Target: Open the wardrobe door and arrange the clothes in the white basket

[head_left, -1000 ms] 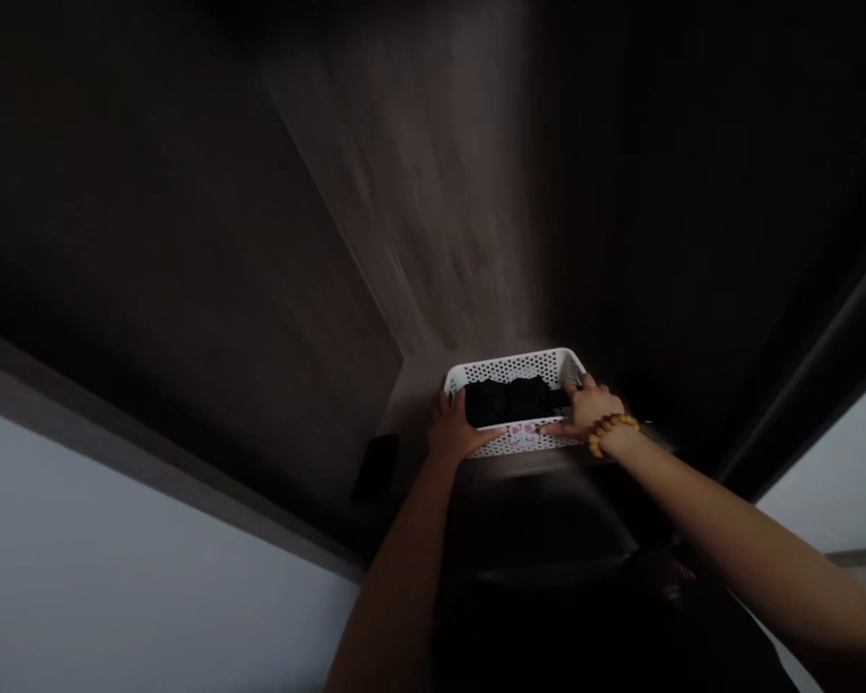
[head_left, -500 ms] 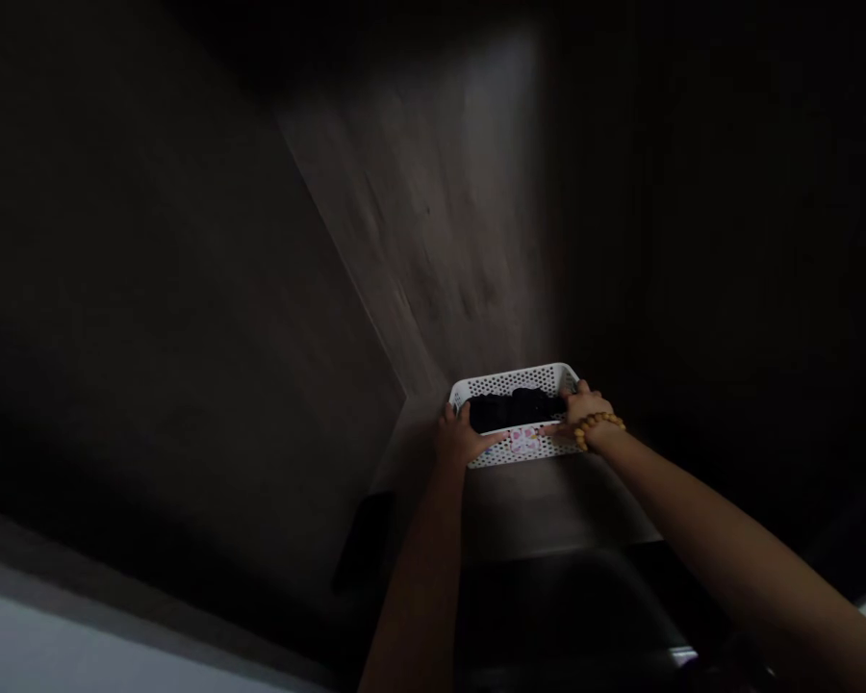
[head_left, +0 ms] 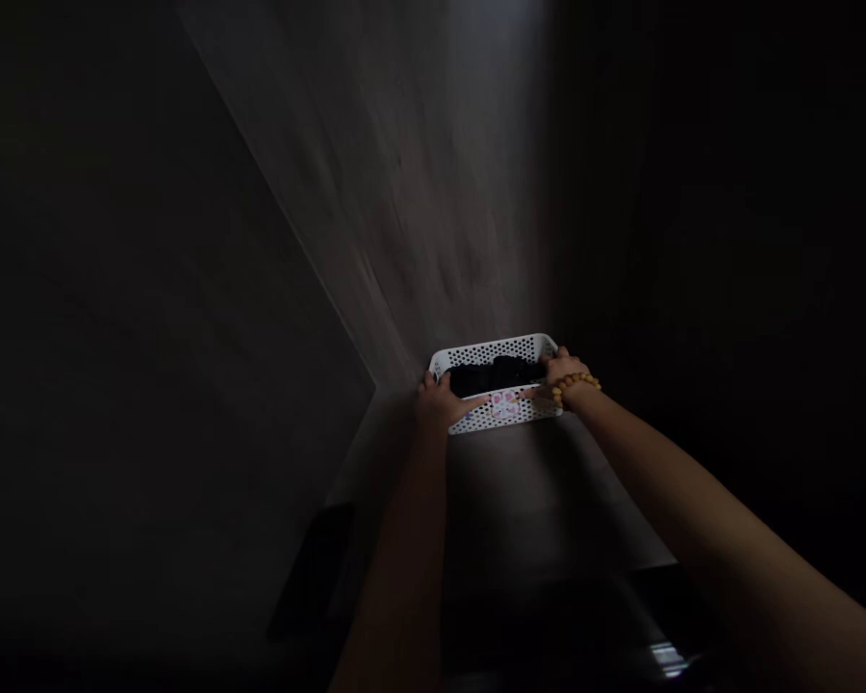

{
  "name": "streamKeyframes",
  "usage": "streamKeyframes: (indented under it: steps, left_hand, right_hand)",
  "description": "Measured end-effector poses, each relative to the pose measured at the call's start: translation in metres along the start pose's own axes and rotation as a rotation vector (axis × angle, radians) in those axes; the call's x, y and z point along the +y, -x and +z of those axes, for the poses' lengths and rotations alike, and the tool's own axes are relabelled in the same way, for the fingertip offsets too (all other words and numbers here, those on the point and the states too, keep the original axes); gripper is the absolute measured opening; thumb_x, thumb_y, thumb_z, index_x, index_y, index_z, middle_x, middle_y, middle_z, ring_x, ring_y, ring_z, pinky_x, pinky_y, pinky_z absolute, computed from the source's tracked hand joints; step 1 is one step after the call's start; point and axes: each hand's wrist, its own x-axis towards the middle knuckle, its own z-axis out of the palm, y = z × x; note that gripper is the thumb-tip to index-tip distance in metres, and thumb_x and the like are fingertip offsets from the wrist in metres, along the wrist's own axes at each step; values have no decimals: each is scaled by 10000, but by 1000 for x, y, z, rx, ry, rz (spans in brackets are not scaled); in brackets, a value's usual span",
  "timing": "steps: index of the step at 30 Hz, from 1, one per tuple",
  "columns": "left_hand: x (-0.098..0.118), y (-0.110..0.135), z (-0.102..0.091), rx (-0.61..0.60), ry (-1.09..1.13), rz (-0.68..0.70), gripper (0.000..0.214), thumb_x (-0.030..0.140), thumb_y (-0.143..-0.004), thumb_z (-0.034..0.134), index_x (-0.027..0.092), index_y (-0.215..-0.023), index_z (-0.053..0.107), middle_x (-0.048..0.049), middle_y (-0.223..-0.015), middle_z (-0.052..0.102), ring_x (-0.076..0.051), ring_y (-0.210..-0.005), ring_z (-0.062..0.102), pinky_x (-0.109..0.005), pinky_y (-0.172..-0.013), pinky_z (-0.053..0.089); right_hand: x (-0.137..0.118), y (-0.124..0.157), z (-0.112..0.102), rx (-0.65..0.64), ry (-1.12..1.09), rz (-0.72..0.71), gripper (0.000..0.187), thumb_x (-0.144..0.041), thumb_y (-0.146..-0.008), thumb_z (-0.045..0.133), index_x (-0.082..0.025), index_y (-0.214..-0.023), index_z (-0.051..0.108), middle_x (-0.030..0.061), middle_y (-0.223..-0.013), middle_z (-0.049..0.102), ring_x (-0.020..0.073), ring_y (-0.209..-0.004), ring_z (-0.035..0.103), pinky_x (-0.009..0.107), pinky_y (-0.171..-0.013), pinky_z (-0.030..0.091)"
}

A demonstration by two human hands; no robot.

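Note:
A white perforated plastic basket [head_left: 476, 417] stands at the back of a dark wooden compartment, with a pink-and-white sticker [head_left: 505, 404] on its front. Dark cloth [head_left: 495, 373], too dim to identify further, lies inside. My left hand [head_left: 440, 401] grips the basket's left end, thumb stretched along the front rim. At the right end my right hand [head_left: 567, 375] holds on too, its fingers over the rim and a finger pointing along the front. A beaded bracelet [head_left: 577, 387] circles my right wrist.
A wood-grain back wall [head_left: 433, 192] rises behind the basket. On the left is a dark side panel [head_left: 188, 289]; the right side is deep in shadow. A dark flat shape [head_left: 314, 568] lies at lower left, and a shiny dark surface reflects light [head_left: 669, 658] below.
The view has shifted, so the basket and both hands appear slightly higher and further left. Both hands keep their hold on the basket. The scene looks darker.

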Motion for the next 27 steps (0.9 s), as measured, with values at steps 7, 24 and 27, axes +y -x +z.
streamKeyframes:
  steps: [7, 24, 27]
  left_hand:
    - [0, -23, 10, 46, 26, 6, 1110, 897, -696, 704, 210, -1553, 548, -202, -1665, 437, -448, -1468, 486, -483, -1174, 457]
    - [-6, 120, 39, 138, 95, 194, 919, 513, -843, 731, 149, -1629, 424, -208, -1742, 286, -408, -1614, 266, -556, -1275, 313]
    - [-8, 178, 52, -62, 68, 258, 825, 562, -860, 707, 197, -1578, 525, -178, -1734, 320, -413, -1610, 278, -571, -1283, 294]
  right_hand:
    - [-3, -22, -1, 3, 0, -8, 832, -726, -777, 785, -293, -1463, 605, 174, -1517, 480, 363, -1306, 599, 416, -1010, 543]
    - [-5, -17, -7, 3, -1, 11, 852, -775, -760, 765, -301, -1454, 625, 168, -1525, 492, 345, -1308, 599, 407, -1006, 550]
    - [-9, -10, -10, -3, 20, 30, 899, -789, -748, 758, -297, -1485, 604, 183, -1562, 480, 400, -1362, 554, 508, -1066, 511]
